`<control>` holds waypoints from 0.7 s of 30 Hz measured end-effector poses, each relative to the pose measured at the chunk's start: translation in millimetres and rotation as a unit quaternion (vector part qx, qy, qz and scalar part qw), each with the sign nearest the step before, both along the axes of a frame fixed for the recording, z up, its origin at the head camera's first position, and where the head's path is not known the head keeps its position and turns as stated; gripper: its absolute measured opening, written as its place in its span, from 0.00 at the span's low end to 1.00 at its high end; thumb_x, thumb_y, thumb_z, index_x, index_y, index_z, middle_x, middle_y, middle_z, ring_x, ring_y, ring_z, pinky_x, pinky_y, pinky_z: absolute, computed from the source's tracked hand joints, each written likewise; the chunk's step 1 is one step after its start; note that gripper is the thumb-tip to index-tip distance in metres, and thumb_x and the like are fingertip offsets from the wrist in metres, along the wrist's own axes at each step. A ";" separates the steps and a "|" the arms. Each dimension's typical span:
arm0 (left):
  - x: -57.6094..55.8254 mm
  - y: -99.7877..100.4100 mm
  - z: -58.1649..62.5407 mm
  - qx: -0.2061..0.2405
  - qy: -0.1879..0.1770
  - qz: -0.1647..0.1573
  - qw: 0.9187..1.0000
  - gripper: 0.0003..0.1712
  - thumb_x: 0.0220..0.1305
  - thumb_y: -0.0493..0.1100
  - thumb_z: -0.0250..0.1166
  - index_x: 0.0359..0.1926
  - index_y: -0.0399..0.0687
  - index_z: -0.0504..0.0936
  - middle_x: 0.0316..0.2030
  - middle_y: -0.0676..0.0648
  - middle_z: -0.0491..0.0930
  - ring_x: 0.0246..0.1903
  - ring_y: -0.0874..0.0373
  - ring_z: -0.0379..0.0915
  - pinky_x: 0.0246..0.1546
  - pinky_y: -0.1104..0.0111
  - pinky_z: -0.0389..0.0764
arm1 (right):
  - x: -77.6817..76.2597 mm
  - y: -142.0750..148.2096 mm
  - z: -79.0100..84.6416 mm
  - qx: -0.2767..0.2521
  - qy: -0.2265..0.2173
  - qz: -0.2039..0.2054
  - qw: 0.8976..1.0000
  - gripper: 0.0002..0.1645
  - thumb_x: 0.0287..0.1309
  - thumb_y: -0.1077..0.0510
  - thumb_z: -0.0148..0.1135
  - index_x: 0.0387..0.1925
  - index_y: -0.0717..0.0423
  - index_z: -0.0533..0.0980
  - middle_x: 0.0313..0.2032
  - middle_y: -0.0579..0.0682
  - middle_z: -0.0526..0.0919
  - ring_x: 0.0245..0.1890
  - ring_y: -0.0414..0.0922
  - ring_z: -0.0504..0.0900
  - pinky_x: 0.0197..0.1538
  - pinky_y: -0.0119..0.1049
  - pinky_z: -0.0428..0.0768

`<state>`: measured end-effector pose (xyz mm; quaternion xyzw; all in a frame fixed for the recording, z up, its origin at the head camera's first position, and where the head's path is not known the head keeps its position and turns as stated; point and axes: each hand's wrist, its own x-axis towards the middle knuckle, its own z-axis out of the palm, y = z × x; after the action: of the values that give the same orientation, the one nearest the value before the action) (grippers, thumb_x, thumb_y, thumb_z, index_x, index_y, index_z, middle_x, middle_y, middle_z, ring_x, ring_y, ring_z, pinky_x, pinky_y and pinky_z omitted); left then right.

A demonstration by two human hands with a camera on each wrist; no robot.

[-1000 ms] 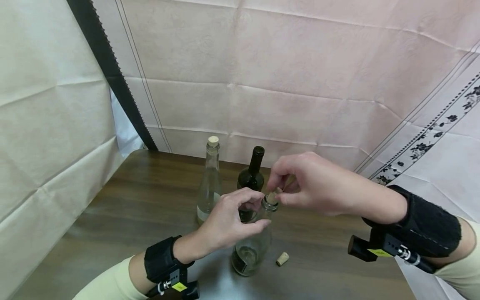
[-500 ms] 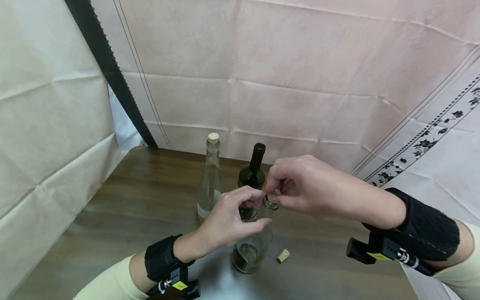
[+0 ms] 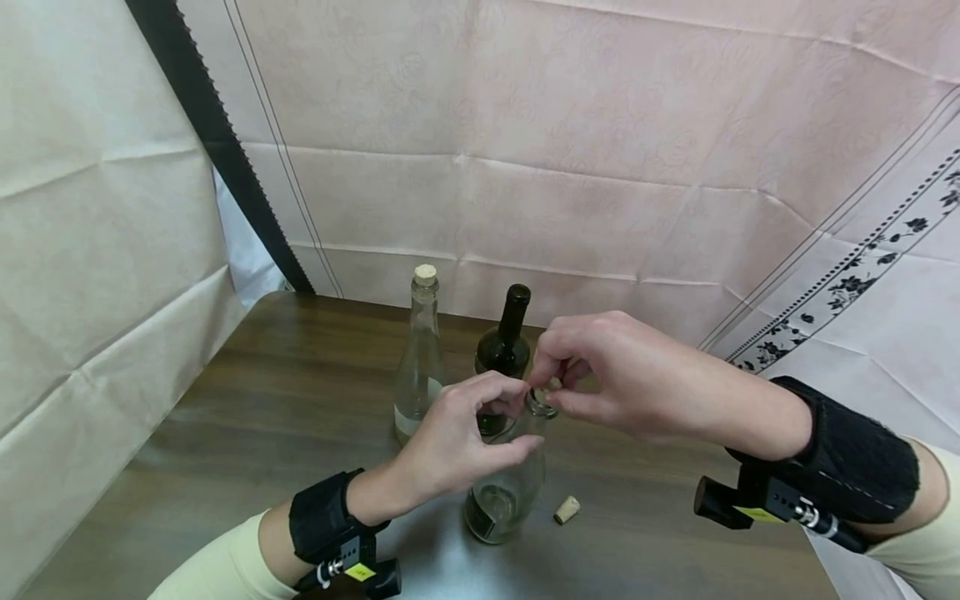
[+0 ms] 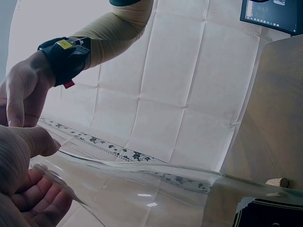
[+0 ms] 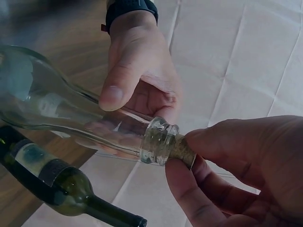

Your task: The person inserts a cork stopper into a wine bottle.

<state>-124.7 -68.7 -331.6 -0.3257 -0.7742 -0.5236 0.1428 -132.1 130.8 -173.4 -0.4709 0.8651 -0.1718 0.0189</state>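
My left hand [image 3: 465,425] grips the neck of a clear glass bottle [image 3: 498,504] that stands on the table. In the right wrist view its thumb lies along the near side of the neck, and its other fingers show through the glass behind. A cork [image 5: 182,152] sits partly in the bottle's mouth, its outer end sticking out past the rim. Thumb and fingers of my right hand [image 3: 615,371] pinch that outer end. From the head view the fingers cover most of the cork.
Behind stand a dark green wine bottle [image 3: 502,354] and a second clear bottle [image 3: 420,367] with a cork [image 3: 425,275] in its top. A loose cork [image 3: 567,510] lies on the wooden table [image 3: 660,533], right of the held bottle. Pale cloth [image 3: 570,167] hangs beyond the table.
My right fingertips have shifted slightly left and closed in at the bottle's mouth, covering more of the cork. My left hand keeps its hold on the neck.
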 end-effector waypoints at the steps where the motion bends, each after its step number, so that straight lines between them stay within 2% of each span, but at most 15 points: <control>1: 0.3 0.0 0.1 0.000 -0.001 0.001 1.000 0.24 0.57 0.40 0.80 0.55 0.48 0.84 0.46 0.52 0.86 0.43 0.64 0.83 0.48 0.71 0.86 | 0.1 -0.2 0.2 0.002 0.004 0.001 1.000 0.13 0.59 0.69 0.69 0.35 0.46 0.83 0.38 0.38 0.86 0.36 0.29 0.84 0.42 0.26 0.86; 6: 1.3 0.0 -0.3 -0.005 -0.004 0.006 1.000 0.24 0.57 0.40 0.80 0.55 0.48 0.84 0.46 0.52 0.86 0.43 0.60 0.83 0.48 0.71 0.86 | 0.6 -1.3 3.4 0.020 0.010 0.001 1.000 0.14 0.59 0.69 0.70 0.36 0.45 0.83 0.37 0.38 0.86 0.36 0.28 0.84 0.42 0.27 0.86; 14: 2.2 -0.4 -1.1 -0.008 -0.007 0.010 1.000 0.24 0.57 0.41 0.80 0.54 0.48 0.84 0.45 0.52 0.85 0.43 0.62 0.82 0.47 0.71 0.86 | -1.1 -4.6 12.6 0.034 0.013 0.008 0.999 0.14 0.57 0.68 0.72 0.35 0.44 0.84 0.35 0.38 0.86 0.37 0.29 0.84 0.42 0.27 0.86; 21: 1.6 -0.1 -0.6 -0.004 -0.007 0.005 1.000 0.23 0.57 0.41 0.80 0.54 0.49 0.85 0.45 0.53 0.85 0.43 0.59 0.83 0.48 0.70 0.86 | -1.5 -5.8 20.5 0.038 0.006 0.011 0.999 0.13 0.59 0.67 0.72 0.34 0.43 0.86 0.34 0.37 0.87 0.37 0.29 0.85 0.44 0.26 0.86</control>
<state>-123.1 -68.8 -332.2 -0.3187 -0.7792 -0.5216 0.1386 -133.5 125.0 -152.9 -0.4805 0.8658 -0.1360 0.0333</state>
